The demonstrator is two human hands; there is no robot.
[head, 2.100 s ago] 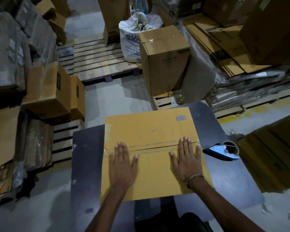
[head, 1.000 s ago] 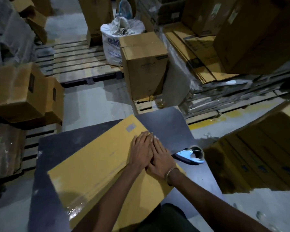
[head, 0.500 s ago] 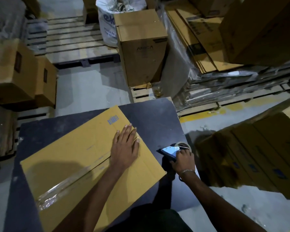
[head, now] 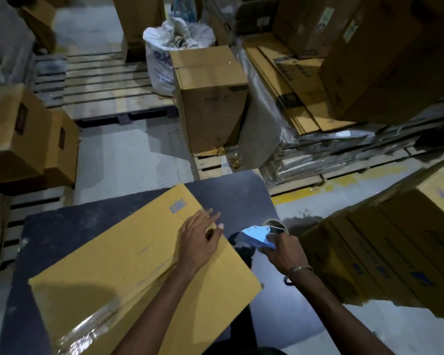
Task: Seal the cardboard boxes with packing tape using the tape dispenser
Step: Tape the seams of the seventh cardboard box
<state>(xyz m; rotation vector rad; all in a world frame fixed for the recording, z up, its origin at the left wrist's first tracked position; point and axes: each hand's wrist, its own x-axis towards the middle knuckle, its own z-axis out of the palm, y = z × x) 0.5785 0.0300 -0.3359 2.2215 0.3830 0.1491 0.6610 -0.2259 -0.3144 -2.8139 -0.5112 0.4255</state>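
A flattened yellow-brown cardboard box (head: 128,257) lies askew on the dark table (head: 69,226), with a strip of clear tape along its centre seam, shiny at the near left end. My left hand (head: 199,239) rests on the box's right end, fingers spread and reaching past its edge. To the right, my right hand (head: 283,252) grips the blue tape dispenser (head: 258,235), lifted slightly off the table, with its tape roll (head: 276,225) behind it.
A taped upright carton (head: 210,98) stands on a pallet beyond the table, a white sack (head: 169,47) behind it. Flat cardboard stacks (head: 300,80) and big boxes fill the right side. Yellow cartons (head: 395,244) sit close on my right, brown cartons (head: 23,134) at left.
The box was turned askew on the table. My right hand left the box, reached right and took hold of the tape dispenser, now lifting it. My left hand stays on the box's right end.
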